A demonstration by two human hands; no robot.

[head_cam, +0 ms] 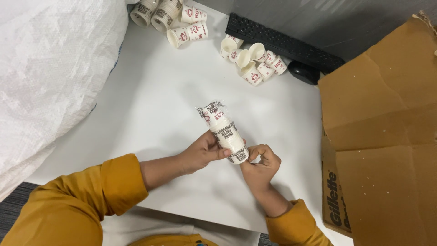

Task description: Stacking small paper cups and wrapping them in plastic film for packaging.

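Both hands hold a wrapped sleeve of cups [224, 132] over the white table [150, 105]. The left hand [200, 152] has its fingers closed around the sleeve's middle; the right hand [260, 163] pinches the plastic at the near end, fingertips together on the wrap. The step looks like opening the wrap, which calls for a firm pull at that end. Beyond the fingers lie loose cups [252, 61], empty and tipped over, beside a keyboard [282, 43]. A cardboard box [382, 127] lies right of them, flattened.

One head-worn camera looks steeply down from close above onto a white table [182, 105], facing away from the wearer toward the keyboard [282, 43] at the far edge.
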